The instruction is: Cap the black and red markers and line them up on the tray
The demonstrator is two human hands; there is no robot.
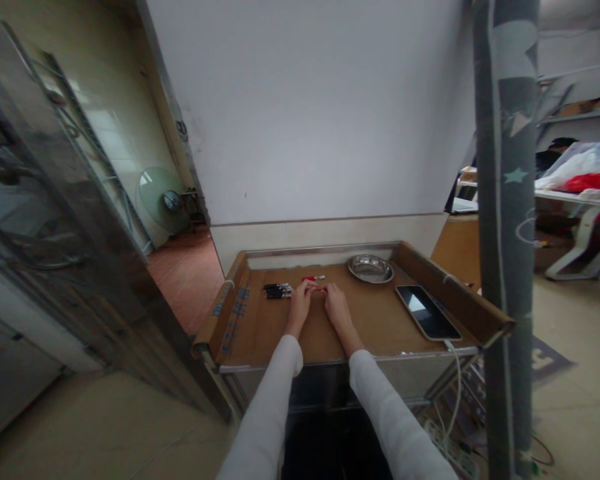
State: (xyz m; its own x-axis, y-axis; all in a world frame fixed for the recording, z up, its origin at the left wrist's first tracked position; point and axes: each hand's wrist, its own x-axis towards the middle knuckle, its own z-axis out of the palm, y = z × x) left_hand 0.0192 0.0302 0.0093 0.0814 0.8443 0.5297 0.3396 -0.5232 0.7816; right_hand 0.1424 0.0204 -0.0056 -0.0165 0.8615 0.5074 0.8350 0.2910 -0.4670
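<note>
My left hand (301, 303) and my right hand (337, 307) are close together over the cardboard-lined tray top. Between their closed fingertips is a slim red pen (321, 289), mostly covered by the fingers. Just beyond the hands, another red pen (312, 277) with a whitish end lies on the cardboard. Beside my left hand, a small group of black pens (277, 291) lies side by side, their light ends pointing right.
A round metal dish (371, 269) sits at the back right of the cardboard tray (375, 327). A phone (429, 313) lies near the right side, with a white cable (457, 380) hanging over the front edge. A fabric-wrapped post (505, 200) stands at the right.
</note>
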